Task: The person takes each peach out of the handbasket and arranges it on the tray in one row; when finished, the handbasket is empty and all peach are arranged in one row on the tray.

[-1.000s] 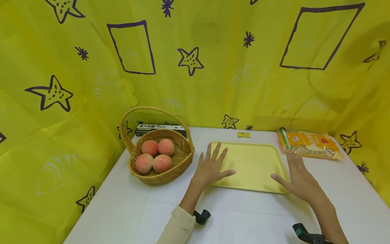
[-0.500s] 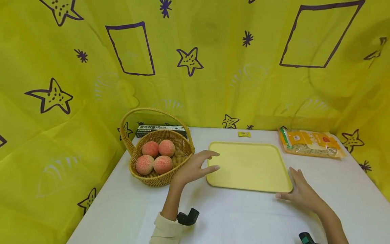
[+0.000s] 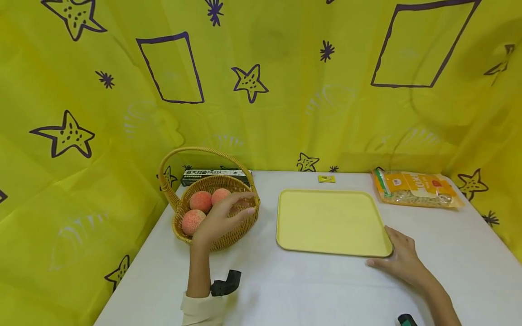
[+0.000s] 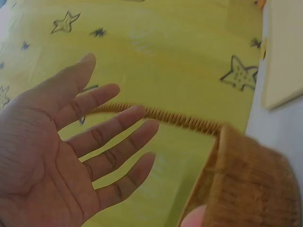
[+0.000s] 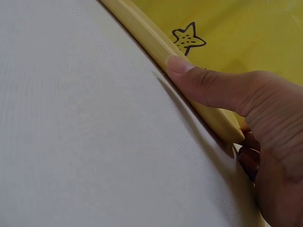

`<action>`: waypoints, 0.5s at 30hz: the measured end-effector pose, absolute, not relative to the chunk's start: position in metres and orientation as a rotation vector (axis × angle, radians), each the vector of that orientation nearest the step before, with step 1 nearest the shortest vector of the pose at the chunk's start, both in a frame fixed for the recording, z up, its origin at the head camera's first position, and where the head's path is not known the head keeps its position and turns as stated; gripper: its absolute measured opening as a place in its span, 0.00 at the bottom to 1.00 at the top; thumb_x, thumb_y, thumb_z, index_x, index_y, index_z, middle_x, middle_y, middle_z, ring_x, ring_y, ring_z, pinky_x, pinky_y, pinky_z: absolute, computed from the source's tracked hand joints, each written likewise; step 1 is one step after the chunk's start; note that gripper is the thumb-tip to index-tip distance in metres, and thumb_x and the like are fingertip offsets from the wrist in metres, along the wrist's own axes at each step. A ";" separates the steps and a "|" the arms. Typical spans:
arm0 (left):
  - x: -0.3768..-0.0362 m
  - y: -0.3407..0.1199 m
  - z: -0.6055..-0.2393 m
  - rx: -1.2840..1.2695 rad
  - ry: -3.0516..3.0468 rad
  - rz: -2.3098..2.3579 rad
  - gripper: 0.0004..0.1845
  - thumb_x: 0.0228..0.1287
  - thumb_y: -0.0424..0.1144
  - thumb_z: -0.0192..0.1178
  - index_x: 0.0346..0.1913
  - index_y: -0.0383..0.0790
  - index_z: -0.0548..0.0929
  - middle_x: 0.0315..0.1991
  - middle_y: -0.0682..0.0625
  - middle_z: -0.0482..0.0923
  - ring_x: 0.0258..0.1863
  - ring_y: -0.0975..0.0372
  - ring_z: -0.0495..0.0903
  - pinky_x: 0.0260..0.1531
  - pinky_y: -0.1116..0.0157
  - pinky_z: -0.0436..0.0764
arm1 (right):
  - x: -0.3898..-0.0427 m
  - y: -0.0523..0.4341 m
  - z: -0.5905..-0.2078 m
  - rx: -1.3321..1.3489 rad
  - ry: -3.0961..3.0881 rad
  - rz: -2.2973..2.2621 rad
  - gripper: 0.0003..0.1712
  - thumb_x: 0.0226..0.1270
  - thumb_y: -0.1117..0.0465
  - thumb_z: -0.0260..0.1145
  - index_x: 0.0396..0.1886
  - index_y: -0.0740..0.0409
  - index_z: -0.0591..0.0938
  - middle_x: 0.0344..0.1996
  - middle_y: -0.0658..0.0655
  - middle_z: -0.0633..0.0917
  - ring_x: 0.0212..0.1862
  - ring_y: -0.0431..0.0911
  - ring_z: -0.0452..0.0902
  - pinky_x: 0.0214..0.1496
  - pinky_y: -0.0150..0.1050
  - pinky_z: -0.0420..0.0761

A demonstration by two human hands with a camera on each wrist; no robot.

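Note:
A woven basket (image 3: 240, 222) with a hoop handle stands on the left of the white table (image 3: 310, 290); three pink peaches (image 3: 200, 200) show inside it. My left hand (image 3: 228, 212) hovers over the basket's right half, fingers spread and holding nothing. In the left wrist view the open palm (image 4: 85, 142) faces the basket handle (image 4: 170, 118) and the basket wall (image 4: 251, 179). A pale yellow tray (image 3: 330, 219) lies bare at the centre. My right hand (image 3: 397, 259) rests on the table at the tray's near right corner. Its thumb (image 5: 203, 85) lies against the tray rim (image 5: 137, 30).
A dark pasta box (image 3: 214, 173) lies behind the basket. A small yellow packet (image 3: 326, 179) sits beyond the tray. A clear bag of noodles (image 3: 416, 189) lies at the back right. Yellow star-printed cloth walls the table on three sides.
My left hand has left the tray and swung left over the basket. My right hand has drawn back from the tray's right side to its near right corner.

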State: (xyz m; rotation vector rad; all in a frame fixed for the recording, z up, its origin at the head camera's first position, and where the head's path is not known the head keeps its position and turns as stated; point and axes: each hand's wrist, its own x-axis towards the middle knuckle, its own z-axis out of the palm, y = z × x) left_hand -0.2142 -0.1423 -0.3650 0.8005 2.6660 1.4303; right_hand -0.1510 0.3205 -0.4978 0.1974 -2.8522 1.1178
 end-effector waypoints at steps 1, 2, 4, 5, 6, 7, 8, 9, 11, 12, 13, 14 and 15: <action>-0.214 -0.149 -0.365 0.770 2.679 1.441 0.25 0.68 0.51 0.60 0.66 0.48 0.74 0.62 0.48 0.75 0.59 0.52 0.77 0.57 0.48 0.76 | -0.152 0.320 -0.498 0.194 -2.852 1.102 0.65 0.49 0.48 0.79 0.74 0.73 0.50 0.67 0.82 0.56 0.67 0.76 0.43 0.60 0.71 0.49; -0.213 -0.155 -0.364 0.748 2.688 1.456 0.25 0.68 0.50 0.60 0.66 0.48 0.74 0.63 0.47 0.75 0.59 0.51 0.77 0.57 0.47 0.76 | -0.153 0.319 -0.498 0.192 -2.852 1.087 0.65 0.49 0.48 0.79 0.74 0.74 0.50 0.67 0.83 0.56 0.66 0.76 0.44 0.60 0.70 0.49; -0.213 -0.168 -0.365 0.711 2.709 1.470 0.25 0.69 0.48 0.60 0.66 0.46 0.74 0.63 0.45 0.74 0.59 0.48 0.77 0.56 0.46 0.76 | -0.154 0.318 -0.499 0.191 -2.853 1.053 0.66 0.48 0.48 0.79 0.73 0.76 0.50 0.66 0.84 0.57 0.65 0.76 0.46 0.59 0.68 0.51; -0.212 -0.174 -0.365 0.689 2.719 1.472 0.25 0.69 0.48 0.60 0.66 0.46 0.73 0.63 0.45 0.74 0.59 0.47 0.76 0.56 0.46 0.76 | -0.155 0.317 -0.499 0.184 -2.857 1.039 0.66 0.49 0.47 0.79 0.73 0.77 0.49 0.66 0.84 0.57 0.65 0.76 0.47 0.58 0.68 0.52; -0.212 -0.179 -0.365 0.672 2.731 1.472 0.25 0.69 0.47 0.60 0.66 0.44 0.73 0.62 0.43 0.74 0.59 0.47 0.76 0.57 0.46 0.75 | -0.156 0.317 -0.499 0.175 -2.861 1.025 0.67 0.48 0.47 0.79 0.73 0.78 0.49 0.65 0.84 0.57 0.64 0.76 0.48 0.58 0.68 0.53; -0.213 -0.184 -0.366 0.657 2.745 1.470 0.25 0.69 0.46 0.60 0.66 0.43 0.73 0.62 0.42 0.74 0.59 0.46 0.75 0.57 0.46 0.76 | -0.156 0.317 -0.499 0.166 -2.868 1.015 0.67 0.49 0.46 0.78 0.73 0.79 0.49 0.65 0.85 0.57 0.63 0.76 0.48 0.57 0.69 0.54; -0.213 -0.189 -0.367 0.644 2.758 1.465 0.26 0.69 0.46 0.60 0.67 0.42 0.72 0.62 0.41 0.74 0.59 0.45 0.75 0.56 0.46 0.75 | -0.156 0.317 -0.499 0.153 -2.875 1.012 0.67 0.50 0.46 0.77 0.73 0.79 0.48 0.65 0.85 0.57 0.63 0.77 0.48 0.57 0.70 0.55; -0.214 -0.194 -0.369 0.624 2.771 1.458 0.27 0.69 0.46 0.60 0.67 0.42 0.72 0.63 0.41 0.73 0.59 0.44 0.74 0.56 0.45 0.75 | -0.157 0.316 -0.499 0.142 -2.883 1.007 0.67 0.51 0.45 0.77 0.73 0.79 0.47 0.65 0.85 0.56 0.63 0.77 0.48 0.57 0.71 0.55; -0.216 -0.201 -0.372 0.590 2.797 1.438 0.28 0.68 0.46 0.61 0.68 0.42 0.71 0.64 0.40 0.72 0.59 0.43 0.74 0.56 0.44 0.75 | -0.157 0.316 -0.499 0.115 -2.894 1.003 0.67 0.52 0.44 0.76 0.73 0.79 0.47 0.65 0.85 0.56 0.63 0.78 0.49 0.56 0.73 0.56; -0.217 -0.205 -0.374 0.575 2.807 1.429 0.29 0.68 0.46 0.61 0.69 0.42 0.71 0.65 0.40 0.71 0.60 0.42 0.73 0.56 0.43 0.74 | -0.157 0.316 -0.499 0.106 -2.897 1.003 0.67 0.52 0.44 0.75 0.73 0.79 0.47 0.65 0.85 0.56 0.63 0.78 0.49 0.56 0.73 0.56; -0.218 -0.208 -0.376 0.563 2.818 1.418 0.30 0.67 0.46 0.62 0.69 0.41 0.70 0.65 0.39 0.71 0.60 0.41 0.73 0.56 0.42 0.74 | -0.157 0.316 -0.499 0.099 -2.899 1.002 0.67 0.53 0.44 0.75 0.73 0.79 0.46 0.66 0.85 0.56 0.63 0.78 0.49 0.57 0.73 0.56; -0.220 -0.211 -0.377 0.550 2.828 1.404 0.31 0.67 0.46 0.63 0.69 0.41 0.70 0.66 0.39 0.70 0.61 0.41 0.72 0.56 0.41 0.74 | -0.158 0.315 -0.500 0.093 -2.899 1.000 0.67 0.53 0.44 0.75 0.73 0.79 0.47 0.66 0.85 0.56 0.63 0.79 0.49 0.57 0.74 0.56; -0.221 -0.214 -0.379 0.535 2.831 1.402 0.31 0.66 0.46 0.63 0.69 0.40 0.70 0.66 0.39 0.70 0.62 0.40 0.71 0.57 0.41 0.73 | -0.158 0.315 -0.500 0.091 -2.896 0.999 0.67 0.53 0.43 0.75 0.73 0.79 0.47 0.65 0.85 0.56 0.63 0.79 0.49 0.57 0.74 0.56</action>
